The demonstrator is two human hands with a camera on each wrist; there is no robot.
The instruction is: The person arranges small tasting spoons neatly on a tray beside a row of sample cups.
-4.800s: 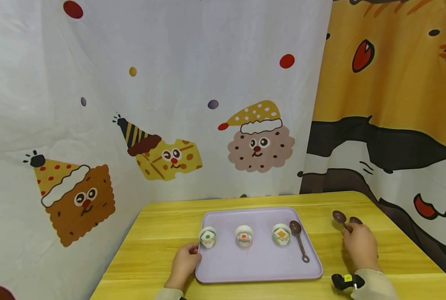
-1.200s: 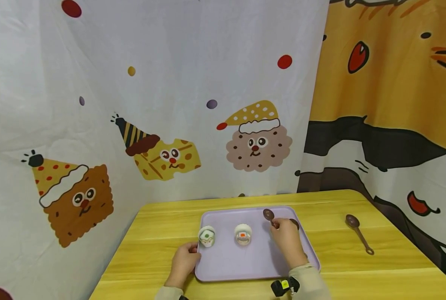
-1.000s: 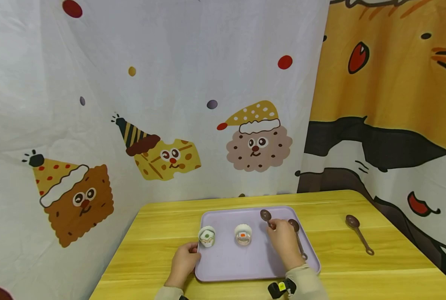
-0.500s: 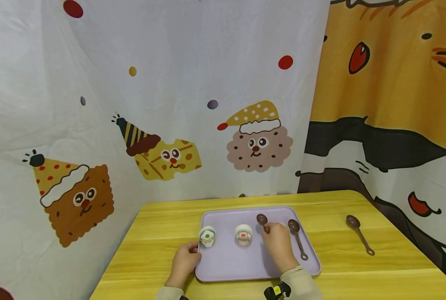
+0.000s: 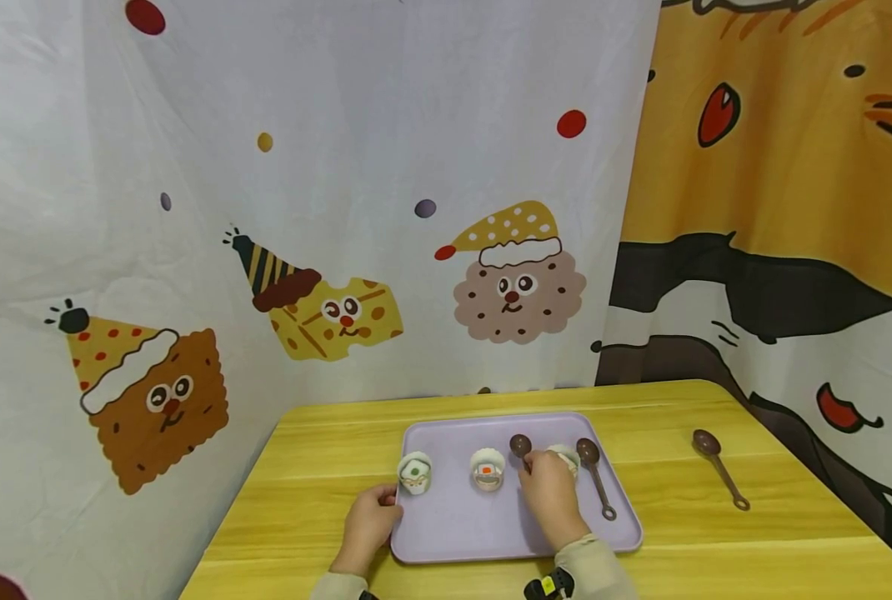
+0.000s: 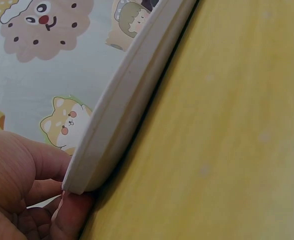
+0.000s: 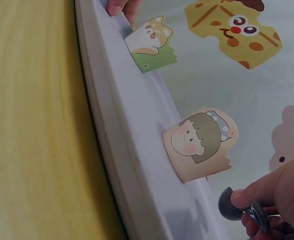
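Observation:
A lilac tray (image 5: 476,533) lies on the table. My left hand (image 5: 367,525) grips its left rim, with fingers above and below the edge in the left wrist view. Over the tray, my right hand (image 5: 553,496) holds a brown measuring spoon (image 5: 520,446) by its handle; the bowl points away. Three small paper cups with scalloped backs stand in a row: left cup (image 5: 414,475), middle cup (image 5: 487,472), and right cup (image 5: 568,457), partly hidden behind my right hand. The right wrist view has the spoon (image 7: 230,205) just beyond the middle cup (image 7: 202,145).
Another brown spoon (image 5: 596,479) lies inside the tray's right side. A further brown spoon (image 5: 719,469) lies on the yellow wood-grain table (image 5: 679,533) right of the tray. A cartoon-printed curtain (image 5: 386,108) hangs behind the table.
The right hand took a spoon from the table's right side, carried it left over the tray, then shifted slightly left and nearer. The right cup shows again. The left hand stays at the rim.

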